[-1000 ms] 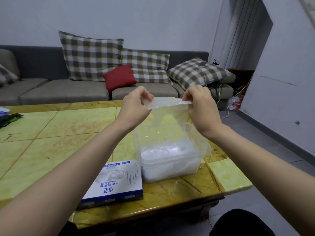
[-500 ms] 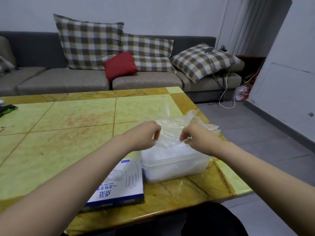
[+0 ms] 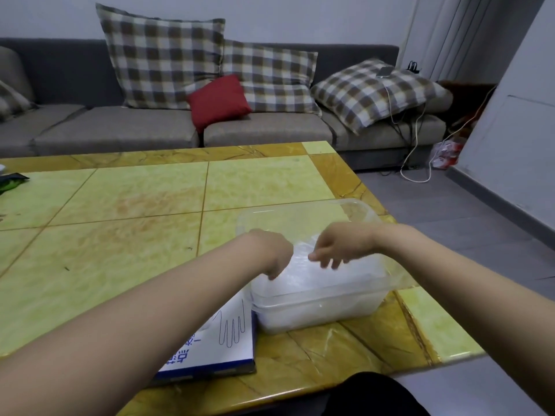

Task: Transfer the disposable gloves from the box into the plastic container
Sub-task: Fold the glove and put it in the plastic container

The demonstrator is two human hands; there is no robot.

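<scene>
A clear plastic container (image 3: 324,307) stands near the table's front right corner, its hinged lid (image 3: 300,211) open behind it. A pile of thin translucent gloves (image 3: 312,276) fills it. My left hand (image 3: 270,253) and my right hand (image 3: 339,244) are both lowered over the pile, fingers pointing down, fingertips pressing on the top glove. No glove is lifted between them. The white and blue glove box (image 3: 222,340) lies flat just left of the container, partly under my left forearm.
The yellow tiled table (image 3: 120,235) stretches left and back; a dark green item (image 3: 12,181) lies at its far left edge. A grey sofa (image 3: 120,130) with checked and red cushions runs behind. Cables trail on the floor at right.
Both hands came down from chest height with a stretched glove and laid it onto the pile in the container. The pinch has loosened into pressing fingertips.
</scene>
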